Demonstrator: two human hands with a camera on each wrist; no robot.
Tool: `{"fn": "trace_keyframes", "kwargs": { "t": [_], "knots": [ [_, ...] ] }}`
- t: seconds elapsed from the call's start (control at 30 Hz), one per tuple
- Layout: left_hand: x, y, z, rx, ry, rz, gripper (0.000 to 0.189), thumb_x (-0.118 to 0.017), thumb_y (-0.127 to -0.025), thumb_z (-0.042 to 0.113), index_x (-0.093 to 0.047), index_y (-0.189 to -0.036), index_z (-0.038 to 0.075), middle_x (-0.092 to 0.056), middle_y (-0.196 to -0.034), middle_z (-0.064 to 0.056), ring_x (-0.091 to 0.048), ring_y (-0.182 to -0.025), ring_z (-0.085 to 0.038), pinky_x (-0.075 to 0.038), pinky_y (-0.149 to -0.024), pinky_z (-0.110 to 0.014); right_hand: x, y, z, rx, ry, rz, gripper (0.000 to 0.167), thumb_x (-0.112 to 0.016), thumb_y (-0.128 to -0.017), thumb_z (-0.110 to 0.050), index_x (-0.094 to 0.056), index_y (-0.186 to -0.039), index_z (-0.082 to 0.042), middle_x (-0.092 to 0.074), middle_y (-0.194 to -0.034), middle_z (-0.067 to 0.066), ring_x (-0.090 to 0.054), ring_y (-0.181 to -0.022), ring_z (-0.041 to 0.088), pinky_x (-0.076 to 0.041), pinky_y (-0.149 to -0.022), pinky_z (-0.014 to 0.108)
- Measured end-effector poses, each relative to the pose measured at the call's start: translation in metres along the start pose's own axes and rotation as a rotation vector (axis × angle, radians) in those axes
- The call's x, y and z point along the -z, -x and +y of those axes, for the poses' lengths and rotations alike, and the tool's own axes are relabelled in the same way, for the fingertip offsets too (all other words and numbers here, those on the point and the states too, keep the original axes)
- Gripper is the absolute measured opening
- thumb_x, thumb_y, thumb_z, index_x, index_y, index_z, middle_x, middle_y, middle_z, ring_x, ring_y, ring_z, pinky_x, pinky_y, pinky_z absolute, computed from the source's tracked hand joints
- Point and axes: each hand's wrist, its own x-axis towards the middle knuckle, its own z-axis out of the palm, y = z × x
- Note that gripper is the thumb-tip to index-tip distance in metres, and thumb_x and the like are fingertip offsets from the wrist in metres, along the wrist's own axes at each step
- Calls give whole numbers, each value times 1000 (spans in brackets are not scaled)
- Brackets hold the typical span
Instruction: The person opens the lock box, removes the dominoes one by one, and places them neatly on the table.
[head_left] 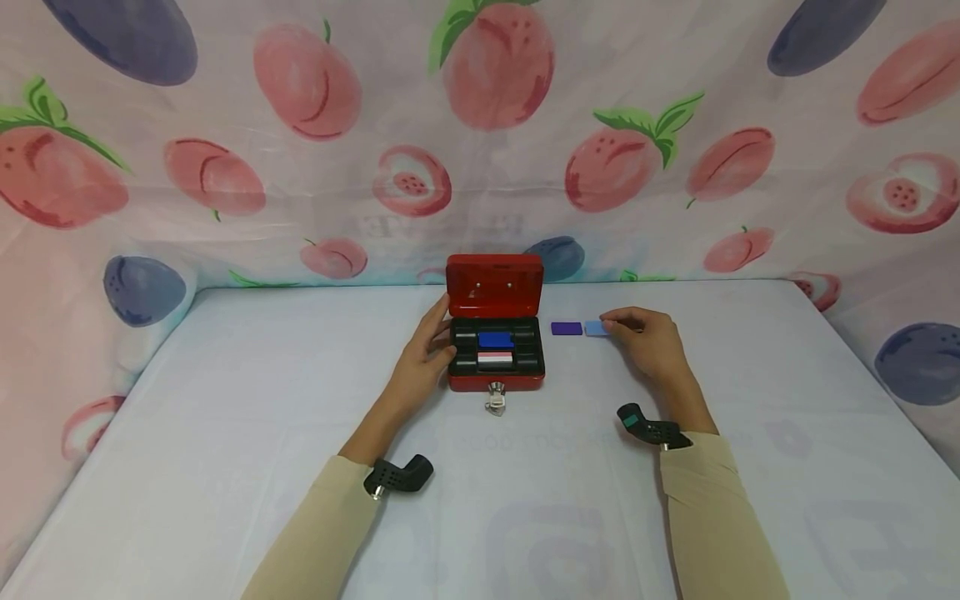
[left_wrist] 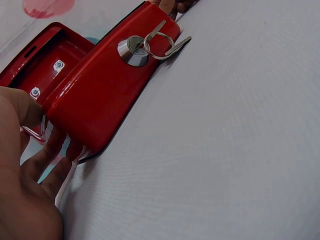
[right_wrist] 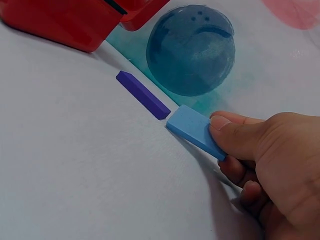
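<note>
Sleeves (head_left: pixel 723 517) in beige lie nearest you, a black device (head_left: pixel 647 427) at each wrist, over white cloth (head_left: pixel 465 517). Past them, keys (left_wrist: pixel 178 46) hang on a ring at the silver lock (left_wrist: pixel 132 54) of the red box (head_left: pixel 465 383). Your left hand (head_left: pixel 420 357) rests against the box's left side, its fingers spread. Inside the black tray (head_left: pixel 529 338) you have a pink-and-white block (head_left: pixel 495 358) at middle front and a blue block (head_left: pixel 496 340) behind it. Right of the box, a purple block (head_left: pixel 566 329) lies in the way between it and the light blue block (right_wrist: pixel 192 125). That light blue block sits just beside the purple one's right end, pinched by your right hand (head_left: pixel 651 342) between thumb and fingers; it is flat, oblong and plain-faced, its right end partly covered. You cannot tell whether it is raised. Farther back, the open lid (head_left: pixel 495 296) stands upright before a peach-printed curtain (head_left: pixel 405 83).
</note>
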Motion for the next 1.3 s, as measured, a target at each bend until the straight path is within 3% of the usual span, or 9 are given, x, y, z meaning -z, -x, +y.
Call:
{"fn": "trace_keyframes", "kwargs": {
  "t": [0.67,1.3],
  "knots": [
    [-1,-1,-3,-18,17,-6,67,-44,-93,-8,-18,-153,7,-16,-157,-13,-35,-133,-37,-33,-107,-49,-6,0,1,18,55,19,21,-59,-96,-20,-70,-110,-8,-65,-112,15,-57,-108,32,-43,-94,49],
    [0,1,-1,-16,-4,0,67,-45,-94,-7,-18,-153,7,-17,-157,-13,-34,-133,-37,-34,-106,-49,-12,-1,0,106,75,78,19,-61,-94,-11,-71,-107,-2,-64,-109,19,-59,-97,33,-47,-86,47]
  ]
}}
